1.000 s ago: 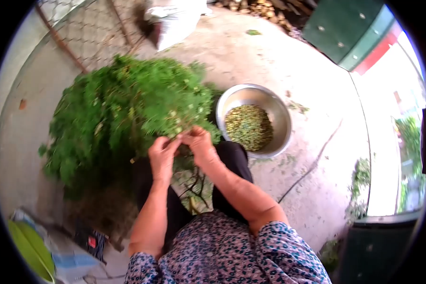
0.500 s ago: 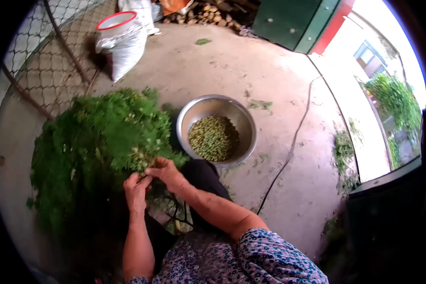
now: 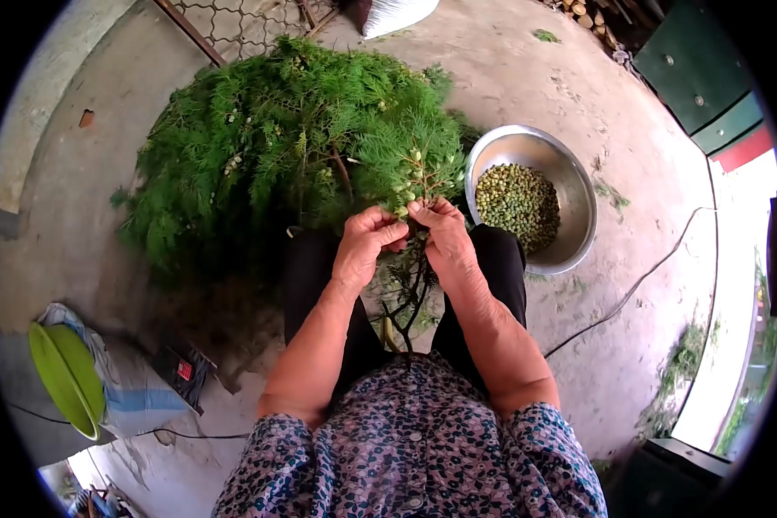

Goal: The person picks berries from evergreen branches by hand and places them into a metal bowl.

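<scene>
A green leafy branch (image 3: 419, 177) with small green cones reaches down between my knees, and both hands meet at its cones. My left hand (image 3: 369, 242) has thumb and fingers pinched together at the cones; whatever lies between them is too small to make out. My right hand (image 3: 445, 231) closes its fingers round the branch beside the cones. Beyond and to the left spreads a large heap of green branches (image 3: 259, 147). Right of my hands stands a metal bowl (image 3: 581, 203), partly filled with small green cones (image 3: 518, 207).
At the lower left are a lime-green basin (image 3: 65, 375) and a grey and blue sack (image 3: 142, 393). A white sack (image 3: 397, 15) stands at the top. A dark cable (image 3: 622, 302) crosses the floor at right, near scattered green bits.
The view has swung, so the heap, bowl and hands appear further right and the basin shows again. Both hands stay close together at the cones.
</scene>
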{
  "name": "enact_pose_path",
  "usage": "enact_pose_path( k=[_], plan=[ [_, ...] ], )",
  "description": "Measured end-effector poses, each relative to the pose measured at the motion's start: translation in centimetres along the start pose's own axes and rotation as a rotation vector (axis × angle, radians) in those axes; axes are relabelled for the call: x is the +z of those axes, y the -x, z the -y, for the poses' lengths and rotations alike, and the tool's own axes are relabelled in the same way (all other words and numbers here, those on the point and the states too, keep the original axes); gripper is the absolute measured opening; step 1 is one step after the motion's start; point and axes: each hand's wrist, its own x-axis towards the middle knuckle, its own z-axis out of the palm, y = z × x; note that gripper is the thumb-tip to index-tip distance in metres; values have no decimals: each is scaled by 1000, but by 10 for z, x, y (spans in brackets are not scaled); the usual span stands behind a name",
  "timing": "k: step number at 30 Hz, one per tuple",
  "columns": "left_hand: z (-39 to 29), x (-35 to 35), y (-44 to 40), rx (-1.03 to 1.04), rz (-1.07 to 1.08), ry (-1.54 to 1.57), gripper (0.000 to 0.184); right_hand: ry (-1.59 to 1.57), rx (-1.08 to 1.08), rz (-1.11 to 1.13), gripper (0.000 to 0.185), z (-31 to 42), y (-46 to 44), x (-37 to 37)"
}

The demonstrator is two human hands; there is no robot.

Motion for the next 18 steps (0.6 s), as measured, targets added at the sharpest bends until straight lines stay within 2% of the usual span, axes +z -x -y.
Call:
enact_pose_path(
  k=[1, 3, 8, 10, 11, 12, 15, 18],
  plan=[
    [-2, -3, 1, 0, -6, -3, 12, 1, 5, 30, 6, -4, -5, -7],
    [-5, -6, 5, -48, -32, 242, 14, 24, -5, 32, 8, -3, -4, -5],
    [-1, -7, 2, -61, -62, 286, 16, 99, -96, 55, 9, -11, -8, -4],
    [0, -6, 0, 16, -220, 262, 20, 135, -106, 38, 10, -14, -9, -4],
    [-5, 1, 0, 11, -235, 185, 22, 164, -108, 42, 9, -15, -10, -4],
    [-5, 3, -1, 9, -237, 185, 22, 163, -106, 42, 9, -16, -10, -4],
    [-4, 5, -1, -2, -202, -148, 16, 263, -155, 17, 9, -18, -9, -2],
    [0, 3, -3, 17, -205, -145, 13, 292, -123, 30, 9, -19, -8, -3]
  ],
)
